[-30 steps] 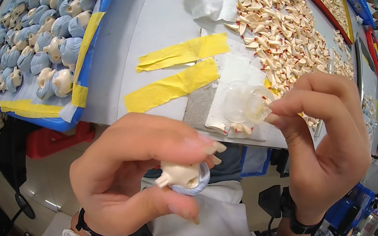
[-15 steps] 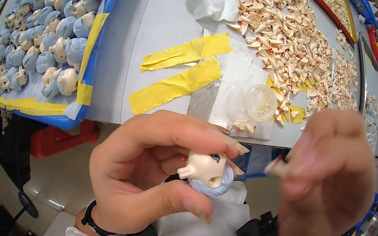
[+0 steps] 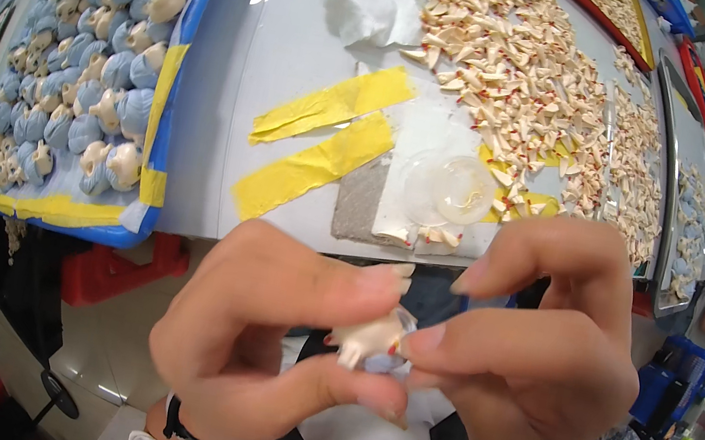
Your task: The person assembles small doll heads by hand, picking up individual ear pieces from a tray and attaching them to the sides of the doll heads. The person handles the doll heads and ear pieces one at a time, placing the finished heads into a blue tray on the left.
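Note:
A small doll head (image 3: 368, 336), cream with light blue hair, is pinched between the thumb and fingers of my left hand (image 3: 269, 318). A pointed cream stub with a red spot stands out from its side. My right hand (image 3: 537, 347) has its thumb and a finger closed at the head's other side, pressing a small pointed cream piece there. That piece is mostly hidden by the fingertips; a red spot shows beside them. Another finger of this hand is raised and bent above the head.
At left, a blue tray (image 3: 147, 217) edged with yellow tape holds many doll heads. Loose pointed cream pieces (image 3: 528, 81) with red ends cover the table's right part. Yellow tape strips (image 3: 320, 163), a clear round dish (image 3: 463, 192) and crumpled white tissue (image 3: 367, 6) lie between.
My right hand has come left and down from beside the head, bringing the small cream piece against it. The left hand has turned the doll head so its painted eye no longer shows.

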{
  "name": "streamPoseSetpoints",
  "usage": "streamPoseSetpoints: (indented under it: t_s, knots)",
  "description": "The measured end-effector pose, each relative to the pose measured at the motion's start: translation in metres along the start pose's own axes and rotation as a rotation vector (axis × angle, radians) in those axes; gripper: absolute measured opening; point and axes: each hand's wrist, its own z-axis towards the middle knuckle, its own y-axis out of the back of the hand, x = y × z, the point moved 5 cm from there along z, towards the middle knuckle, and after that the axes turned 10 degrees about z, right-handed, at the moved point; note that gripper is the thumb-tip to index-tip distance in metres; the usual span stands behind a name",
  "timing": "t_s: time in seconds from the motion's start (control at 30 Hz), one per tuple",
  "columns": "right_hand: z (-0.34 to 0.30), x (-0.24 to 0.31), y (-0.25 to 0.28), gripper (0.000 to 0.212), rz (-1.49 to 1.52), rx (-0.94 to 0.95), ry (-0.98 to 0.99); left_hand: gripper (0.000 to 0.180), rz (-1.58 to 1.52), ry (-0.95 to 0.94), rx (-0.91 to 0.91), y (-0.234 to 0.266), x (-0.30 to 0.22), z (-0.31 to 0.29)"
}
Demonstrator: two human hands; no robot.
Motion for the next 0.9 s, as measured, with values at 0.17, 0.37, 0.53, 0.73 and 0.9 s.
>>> streamPoseSetpoints:
  t_s: [0.17, 0.37, 0.53, 0.73, 0.9]
  knots:
    - [-0.018, -0.01, 0.003, 0.053, 0.528, -0.04, -0.431, 0.042, 0.406, -0.421, 0.027, -0.018, -0.027, 0.023]
    - [-0.03, -0.017, 0.081, 0.028, 0.2, -0.283, -0.541, 0.061, 1.003, -0.37, -0.114, 0.006, -0.043, 0.013]
    - [-0.12, -0.087, 0.277, 0.02, -0.814, -0.347, -0.773, 0.042, 1.449, 0.069, -0.089, 0.103, -0.015, 0.027]
    - [-0.126, -0.086, 0.277, 0.018, -1.141, -0.32, -0.665, 0.044, 1.458, 0.339, 0.001, 0.109, 0.0, 0.025]
    - [-0.062, -0.067, 0.203, 0.017, -0.73, -0.284, -0.49, 0.042, 1.321, 0.416, -0.012, 0.114, 0.007, 0.041]
